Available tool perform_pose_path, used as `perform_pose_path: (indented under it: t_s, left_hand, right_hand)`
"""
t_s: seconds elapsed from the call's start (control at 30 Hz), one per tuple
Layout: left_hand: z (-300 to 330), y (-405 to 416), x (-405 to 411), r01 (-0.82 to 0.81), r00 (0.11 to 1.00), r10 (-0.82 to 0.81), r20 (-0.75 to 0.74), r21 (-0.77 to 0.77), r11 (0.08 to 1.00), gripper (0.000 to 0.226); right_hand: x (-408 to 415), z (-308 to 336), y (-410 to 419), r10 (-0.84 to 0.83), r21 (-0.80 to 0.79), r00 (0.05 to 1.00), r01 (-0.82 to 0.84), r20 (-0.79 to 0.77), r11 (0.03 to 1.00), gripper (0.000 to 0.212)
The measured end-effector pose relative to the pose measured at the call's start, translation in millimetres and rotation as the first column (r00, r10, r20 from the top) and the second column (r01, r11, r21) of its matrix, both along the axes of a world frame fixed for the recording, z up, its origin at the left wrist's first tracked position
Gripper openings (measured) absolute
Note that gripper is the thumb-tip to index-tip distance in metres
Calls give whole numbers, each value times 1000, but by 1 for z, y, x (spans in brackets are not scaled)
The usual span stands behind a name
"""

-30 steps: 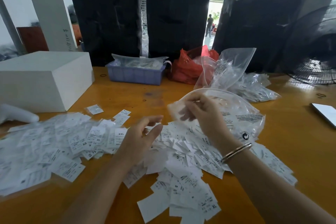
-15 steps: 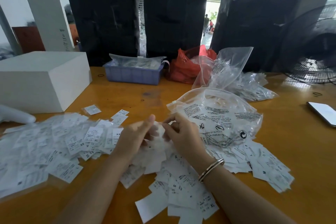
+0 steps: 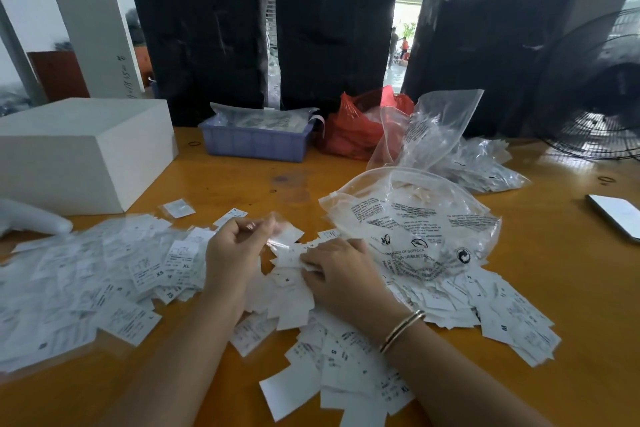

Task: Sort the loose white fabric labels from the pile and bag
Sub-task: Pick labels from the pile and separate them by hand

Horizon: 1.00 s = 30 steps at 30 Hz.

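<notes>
Orange-brown wooden counter (image 3: 242, 177), glossy, carrying a wide scatter of loose white fabric labels (image 3: 114, 274) printed with size marks (XS, XL, S, M), spread from the left edge across the middle to the near right. Left hand (image 3: 232, 253): grip closed in a pinch, thumb and fingers curled on a small clear sleeve with a white label (image 3: 282, 236), lifted just above the pile. Right hand (image 3: 337, 276): lies palm-down on the labels at the pile's middle, fingertips curled onto the top pieces just beside the left hand; whether it has hold of one I cannot tell. Gold bangle (image 3: 401, 329) on the right wrist. Clear zip bag (image 3: 415, 222) with black printed warnings, puffed, resting on the labels just right of the right hand. Further back: white box (image 3: 79, 152), purple plastic tray (image 3: 256, 142), red plastic bag (image 3: 353, 128), more clear bags (image 3: 433, 128). Phone (image 3: 616, 215) at the right edge.
</notes>
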<state>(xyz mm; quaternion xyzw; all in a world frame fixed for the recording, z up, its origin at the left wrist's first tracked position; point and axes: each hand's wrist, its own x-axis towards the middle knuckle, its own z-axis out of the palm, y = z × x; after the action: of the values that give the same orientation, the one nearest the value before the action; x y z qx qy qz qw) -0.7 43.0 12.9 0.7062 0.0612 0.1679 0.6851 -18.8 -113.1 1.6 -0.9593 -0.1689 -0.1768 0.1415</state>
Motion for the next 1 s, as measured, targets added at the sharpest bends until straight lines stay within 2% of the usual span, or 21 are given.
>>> perform_pose_path:
  t_s: [0.13,0.33,0.43,0.53,0.6,0.67,0.73,1.0]
  left_hand:
    - [1,0,-3,-29,992,13,122,133,991,23]
    - [2,-3,-8,-66,954,-41,295,344,937,10]
    - [1,-3,-8,-67,936,-81,342,399,915,5]
    - [0,-4,-8,-63,920,-128,370,461,885,4]
    - [-1,-4,-8,-41,913,-164,374,483,875,6]
    - [-1,-5,-9,-8,906,-198,374,483,875,16]
    - [0,-6,-10,5,901,-221,374,499,867,23]
    - [-4,-5,-8,1,892,-243,381,537,844,24]
  right_hand:
    - [-2,0,-3,-1,254,1000,9,-31,967,25]
    - [-4,6,-9,-19,472,1000,18,-4,881,17]
    - [-6,8,-9,-34,706,998,55,-44,706,12]
    - [-9,13,-12,-43,903,999,34,-17,428,19]
    - [-12,17,-14,16,968,999,-41,39,246,19]
    - [-14,21,-13,87,984,992,-105,93,145,17]
    - [-16,22,-11,114,979,985,-146,130,141,17]
    - [-15,16,-11,95,917,990,-133,104,376,25]
